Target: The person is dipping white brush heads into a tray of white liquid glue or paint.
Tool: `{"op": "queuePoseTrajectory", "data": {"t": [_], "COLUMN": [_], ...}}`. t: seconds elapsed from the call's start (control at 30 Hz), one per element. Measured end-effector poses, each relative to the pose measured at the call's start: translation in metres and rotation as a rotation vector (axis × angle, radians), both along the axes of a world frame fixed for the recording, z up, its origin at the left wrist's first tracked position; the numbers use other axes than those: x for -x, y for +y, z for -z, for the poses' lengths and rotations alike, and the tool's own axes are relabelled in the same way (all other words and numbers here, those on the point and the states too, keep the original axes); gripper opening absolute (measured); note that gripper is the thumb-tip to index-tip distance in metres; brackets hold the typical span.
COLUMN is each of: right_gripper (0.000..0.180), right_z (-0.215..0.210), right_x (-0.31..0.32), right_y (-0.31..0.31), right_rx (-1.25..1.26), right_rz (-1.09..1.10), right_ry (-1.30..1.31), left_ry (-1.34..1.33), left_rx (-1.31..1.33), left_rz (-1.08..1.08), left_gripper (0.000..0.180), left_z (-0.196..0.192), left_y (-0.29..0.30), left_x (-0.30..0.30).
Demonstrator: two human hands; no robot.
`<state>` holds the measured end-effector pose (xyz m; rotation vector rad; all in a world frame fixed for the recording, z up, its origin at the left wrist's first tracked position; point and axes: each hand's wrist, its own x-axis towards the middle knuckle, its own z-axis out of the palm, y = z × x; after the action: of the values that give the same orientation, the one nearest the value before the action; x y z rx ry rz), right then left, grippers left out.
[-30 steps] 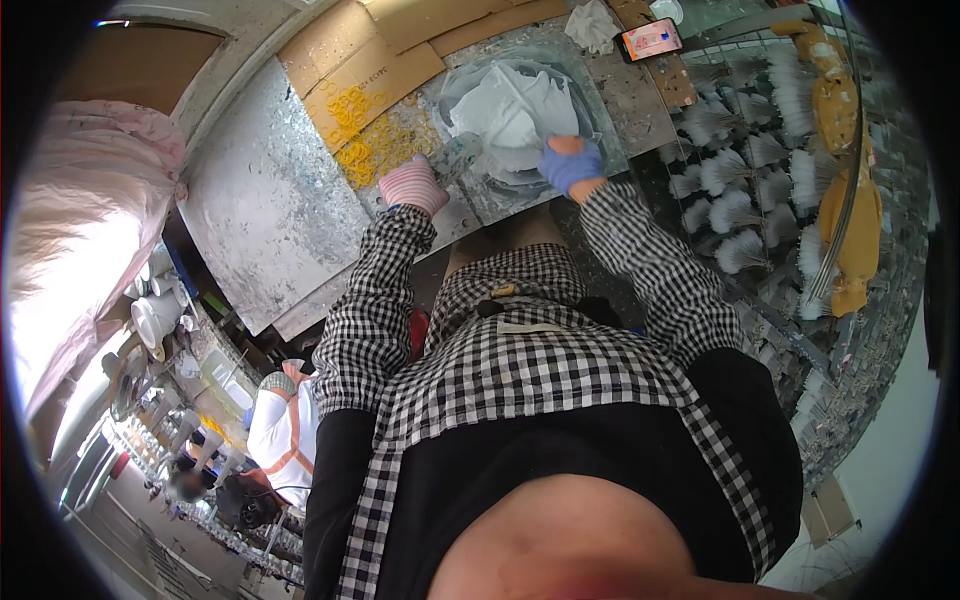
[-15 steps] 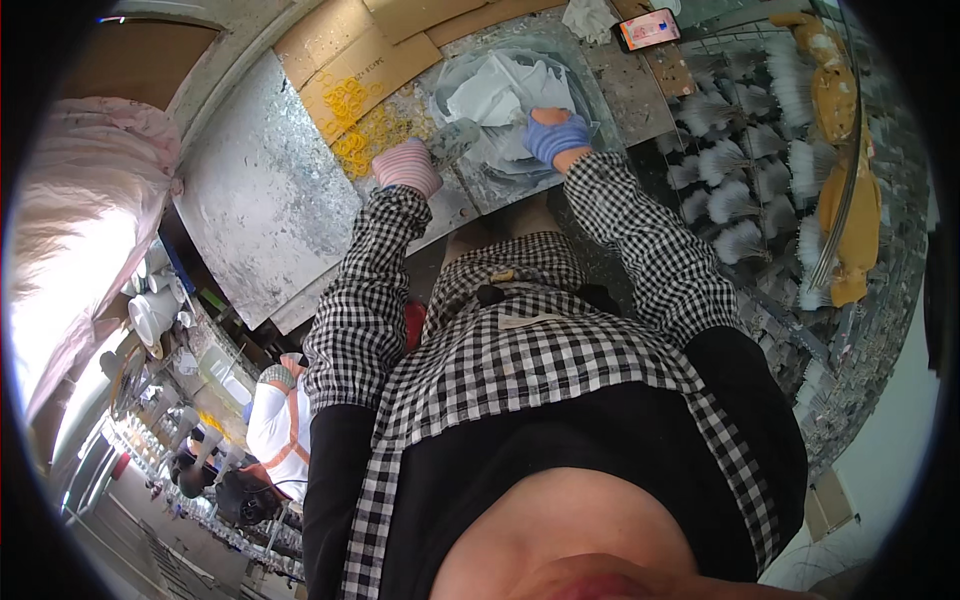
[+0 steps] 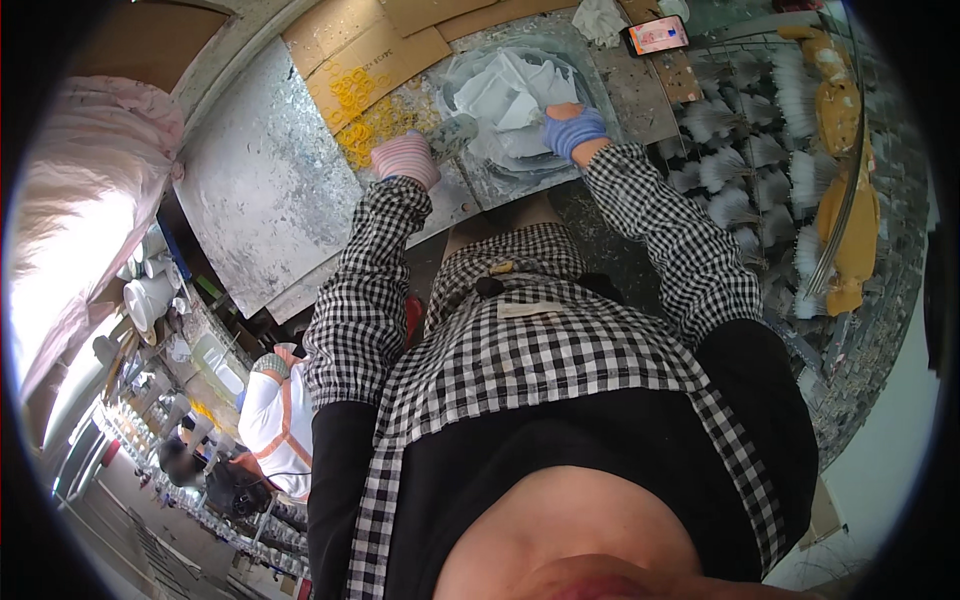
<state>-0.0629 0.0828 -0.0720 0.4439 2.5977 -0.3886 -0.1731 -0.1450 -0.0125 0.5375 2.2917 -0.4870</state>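
My left hand (image 3: 405, 160), in a pink striped glove, is closed on a small grey speckled piece (image 3: 452, 135) at the rim of a round grey basin (image 3: 470, 165). My right hand (image 3: 573, 128), in a blue glove with an orange fingertip, grips the edge of one of several white pieces (image 3: 510, 92) piled in the basin. Both checked sleeves reach out from my body to the basin on the metal-covered bench (image 3: 255, 190).
Yellow rings (image 3: 362, 100) lie scattered on cardboard (image 3: 345, 45) left of the basin. A phone (image 3: 658, 35) lies beyond it. A wire rack of white fan-shaped pieces (image 3: 740, 160) and yellow items (image 3: 850, 200) fill the right. A co-worker in white and orange (image 3: 275, 420) sits lower left.
Both hands have shifted a little farther out over the basin. The left hand now has the grey piece at the basin's rim, and the right hand sits deeper among the white pieces.
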Motion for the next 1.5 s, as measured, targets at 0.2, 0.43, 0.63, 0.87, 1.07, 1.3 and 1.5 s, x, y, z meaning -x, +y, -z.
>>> {"op": "queuePoseTrajectory", "data": {"t": [0.2,0.43,0.63,0.87,1.07,1.3,1.5], "right_gripper": [0.030,0.028,0.030,0.029,0.029,0.027,0.030], "right_z": [0.012,0.006,0.005,0.005,0.003,0.034,0.013], "right_x": [0.036,-0.002,0.009,-0.018,-0.029,-0.084,-0.054], "right_y": [-0.002,0.009,0.000,0.002,-0.006,-0.033,-0.043], "right_rx": [0.041,0.014,0.047,0.006,0.011,-0.049,-0.045], "right_rz": [0.065,0.008,-0.024,0.005,0.140,0.169,0.381], "right_ry": [0.038,0.024,0.031,0.021,0.197,0.006,0.125], "left_ry": [0.051,0.061,0.054,0.003,0.040,0.056,0.010], "left_rx": [-0.025,-0.007,-0.029,0.016,-0.009,-0.068,-0.117], "left_rz": [0.020,0.023,0.070,0.113,0.112,0.198,0.263], "left_gripper": [0.046,0.043,0.039,0.040,0.039,0.041,0.045], "left_z": [-0.004,-0.002,-0.003,0.000,0.004,0.006,0.002], "left_y": [0.005,0.003,0.009,0.019,0.015,0.003,-0.010], "left_x": [-0.002,-0.004,-0.007,-0.005,-0.001,0.011,0.017]}}
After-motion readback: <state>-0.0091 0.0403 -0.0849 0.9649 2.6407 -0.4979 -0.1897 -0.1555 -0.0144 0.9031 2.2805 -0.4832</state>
